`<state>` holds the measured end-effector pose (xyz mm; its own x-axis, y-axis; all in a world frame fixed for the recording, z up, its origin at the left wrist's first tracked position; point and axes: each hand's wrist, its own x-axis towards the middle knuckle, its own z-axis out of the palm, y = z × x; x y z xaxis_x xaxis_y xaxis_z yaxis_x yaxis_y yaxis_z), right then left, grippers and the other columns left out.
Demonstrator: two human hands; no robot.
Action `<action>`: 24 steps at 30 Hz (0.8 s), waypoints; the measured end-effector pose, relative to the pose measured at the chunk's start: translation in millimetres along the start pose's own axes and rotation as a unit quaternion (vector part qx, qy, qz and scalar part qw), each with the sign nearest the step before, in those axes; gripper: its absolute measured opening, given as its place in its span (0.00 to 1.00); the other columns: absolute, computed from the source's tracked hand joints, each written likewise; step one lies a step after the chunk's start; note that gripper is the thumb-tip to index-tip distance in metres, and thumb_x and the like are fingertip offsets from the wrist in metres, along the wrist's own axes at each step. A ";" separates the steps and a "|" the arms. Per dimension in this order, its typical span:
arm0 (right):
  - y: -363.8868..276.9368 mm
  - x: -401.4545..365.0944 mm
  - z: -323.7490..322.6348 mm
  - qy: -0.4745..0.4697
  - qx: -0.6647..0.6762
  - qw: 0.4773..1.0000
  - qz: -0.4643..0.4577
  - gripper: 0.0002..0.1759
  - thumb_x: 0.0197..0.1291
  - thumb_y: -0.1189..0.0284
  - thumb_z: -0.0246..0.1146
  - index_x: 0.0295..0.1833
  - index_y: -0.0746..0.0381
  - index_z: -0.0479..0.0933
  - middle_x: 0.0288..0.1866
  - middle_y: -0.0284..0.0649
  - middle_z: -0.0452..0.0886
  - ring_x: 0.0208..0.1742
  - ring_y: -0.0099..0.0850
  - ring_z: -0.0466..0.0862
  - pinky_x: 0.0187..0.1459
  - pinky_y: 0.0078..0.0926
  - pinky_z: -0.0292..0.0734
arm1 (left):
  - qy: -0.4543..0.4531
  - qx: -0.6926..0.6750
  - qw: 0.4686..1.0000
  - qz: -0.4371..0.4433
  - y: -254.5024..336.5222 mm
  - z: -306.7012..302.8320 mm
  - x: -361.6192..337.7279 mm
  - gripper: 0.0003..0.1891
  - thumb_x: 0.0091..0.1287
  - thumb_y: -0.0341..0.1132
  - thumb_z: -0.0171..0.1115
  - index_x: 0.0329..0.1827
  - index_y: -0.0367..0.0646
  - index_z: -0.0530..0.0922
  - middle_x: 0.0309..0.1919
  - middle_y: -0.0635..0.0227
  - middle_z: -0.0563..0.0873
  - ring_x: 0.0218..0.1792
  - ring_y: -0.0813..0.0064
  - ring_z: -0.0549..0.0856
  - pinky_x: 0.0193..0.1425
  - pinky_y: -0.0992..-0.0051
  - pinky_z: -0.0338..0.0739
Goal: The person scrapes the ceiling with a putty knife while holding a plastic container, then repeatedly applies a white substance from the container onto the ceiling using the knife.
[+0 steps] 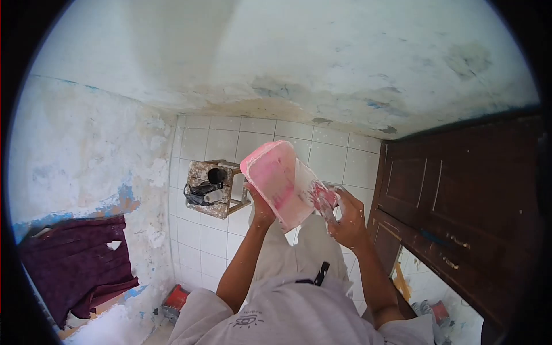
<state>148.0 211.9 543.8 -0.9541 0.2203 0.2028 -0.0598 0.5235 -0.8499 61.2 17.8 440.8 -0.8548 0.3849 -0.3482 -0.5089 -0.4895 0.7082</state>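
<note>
My left hand (261, 207) grips the side of a pink plastic tub (273, 183), held tilted in front of my legs. White paste smears coat the tub's inner walls and rim. At its right side, my right hand (349, 218) is closed on a pinkish-red tool (325, 199) thickly smeared with white paste. The tool's exact kind is hard to make out; its front end meets the tub's edge. My fingers also carry white smears.
A paint-spattered wooden stool (221, 207) holds a black cup (217, 175) and a dark plastic bag (201, 194). Patchy walls rise ahead and left, with a maroon cloth (80, 261) on the left. A dark wooden cabinet (466, 184) stands right. Red-and-grey containers sit low at both sides.
</note>
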 end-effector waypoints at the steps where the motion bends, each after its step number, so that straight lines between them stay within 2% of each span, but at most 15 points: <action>1: -14.5 -4.7 -8.2 0.002 -0.042 0.999 -0.005 0.20 0.44 0.81 0.64 0.48 0.71 0.76 0.39 0.53 0.81 0.38 0.50 0.84 0.40 0.37 0.80 | 0.002 0.001 1.000 0.018 4.4 15.1 -7.4 0.52 0.59 0.78 0.32 0.76 0.46 0.50 0.71 0.63 0.61 0.71 0.63 0.63 0.73 0.58 0.61; 5: -63.3 -16.0 -34.5 0.021 -0.118 0.993 -0.016 0.20 0.43 0.80 0.65 0.47 0.69 0.77 0.40 0.52 0.83 0.40 0.50 0.84 0.39 0.40 0.79 | 0.032 0.056 0.994 0.091 1.3 57.6 -44.0 0.52 0.59 0.78 0.33 0.76 0.44 0.49 0.71 0.62 0.60 0.71 0.62 0.63 0.73 0.57 0.62; 7: -78.1 -20.9 -40.6 0.028 -0.133 0.991 -0.007 0.21 0.41 0.81 0.64 0.47 0.68 0.78 0.40 0.52 0.82 0.40 0.50 0.83 0.39 0.41 0.80 | -0.041 0.048 0.991 0.115 -15.9 51.7 -54.6 0.50 0.61 0.76 0.34 0.74 0.41 0.52 0.69 0.61 0.62 0.69 0.62 0.66 0.71 0.58 0.63; 9: -89.4 -24.8 -43.9 0.029 -0.132 0.991 0.002 0.23 0.40 0.81 0.64 0.48 0.67 0.78 0.39 0.51 0.82 0.39 0.50 0.83 0.39 0.41 0.80 | -0.084 0.086 0.983 0.136 -28.2 41.1 -56.8 0.48 0.63 0.75 0.32 0.74 0.44 0.50 0.70 0.62 0.60 0.70 0.63 0.62 0.73 0.58 0.60; 11: -96.7 -33.4 -42.6 0.020 -0.108 0.994 0.017 0.24 0.39 0.82 0.63 0.49 0.66 0.78 0.38 0.51 0.81 0.39 0.50 0.83 0.39 0.41 0.79 | -0.090 0.174 0.969 0.149 -25.4 22.4 -60.6 0.47 0.64 0.75 0.26 0.78 0.51 0.44 0.74 0.66 0.53 0.75 0.64 0.54 0.76 0.58 0.53; 13: -98.5 -39.2 -47.1 0.023 -0.070 0.997 0.001 0.25 0.39 0.82 0.63 0.50 0.65 0.78 0.38 0.50 0.81 0.38 0.49 0.82 0.40 0.41 0.79 | -0.120 -0.024 0.985 0.125 -21.4 21.1 -61.4 0.47 0.64 0.75 0.25 0.77 0.50 0.45 0.74 0.66 0.54 0.75 0.64 0.55 0.76 0.59 0.53; 15: -101.9 -42.2 -58.5 0.024 -0.065 0.998 -0.005 0.24 0.41 0.80 0.64 0.50 0.65 0.78 0.39 0.48 0.81 0.39 0.48 0.82 0.41 0.40 0.79 | -0.103 0.069 0.984 0.130 -11.5 29.5 -60.2 0.48 0.63 0.75 0.23 0.77 0.49 0.47 0.73 0.65 0.56 0.74 0.64 0.57 0.76 0.60 0.55; 17: -110.2 -46.3 -70.2 0.023 -0.088 0.996 0.003 0.21 0.46 0.77 0.65 0.50 0.66 0.77 0.41 0.47 0.82 0.41 0.46 0.83 0.41 0.39 0.80 | -0.080 0.125 0.970 0.191 15.3 79.4 -73.3 0.42 0.69 0.68 0.33 0.72 0.40 0.54 0.66 0.61 0.65 0.66 0.65 0.67 0.69 0.62 0.64; 18: -112.3 -46.4 -71.5 0.033 -0.103 0.994 0.010 0.22 0.44 0.79 0.64 0.51 0.66 0.77 0.41 0.48 0.81 0.41 0.47 0.83 0.42 0.39 0.80 | -0.066 0.152 0.961 0.220 21.1 92.8 -78.4 0.39 0.72 0.65 0.38 0.69 0.36 0.58 0.63 0.59 0.69 0.62 0.65 0.72 0.66 0.63 0.69; 20: -114.6 -45.0 -72.3 0.056 -0.129 0.990 0.027 0.25 0.40 0.81 0.63 0.51 0.65 0.78 0.41 0.49 0.81 0.41 0.50 0.82 0.43 0.39 0.79 | -0.077 0.212 0.960 0.164 17.6 88.3 -77.2 0.45 0.66 0.72 0.30 0.74 0.44 0.51 0.69 0.62 0.61 0.70 0.64 0.62 0.73 0.61 0.59; 22: -111.6 -42.1 -60.5 0.076 -0.127 0.989 0.017 0.24 0.40 0.81 0.64 0.50 0.66 0.78 0.42 0.49 0.81 0.42 0.50 0.82 0.43 0.40 0.79 | -0.084 0.216 0.966 0.117 14.5 90.8 -78.7 0.47 0.64 0.75 0.26 0.77 0.48 0.48 0.73 0.64 0.57 0.74 0.64 0.58 0.76 0.60 0.54; 24: -104.0 -42.0 -49.1 0.097 -0.114 0.989 -0.005 0.23 0.41 0.80 0.64 0.50 0.66 0.78 0.43 0.49 0.81 0.41 0.50 0.82 0.43 0.40 0.79 | -0.093 0.178 0.974 0.101 19.8 105.4 -80.2 0.47 0.64 0.75 0.27 0.77 0.48 0.48 0.73 0.64 0.57 0.73 0.63 0.58 0.76 0.59 0.54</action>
<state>208.7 188.6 647.6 -0.8781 0.3570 0.3186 0.0204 0.6931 -0.7206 130.4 59.8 547.5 -0.8834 0.4608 -0.0854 -0.2361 -0.2801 0.9305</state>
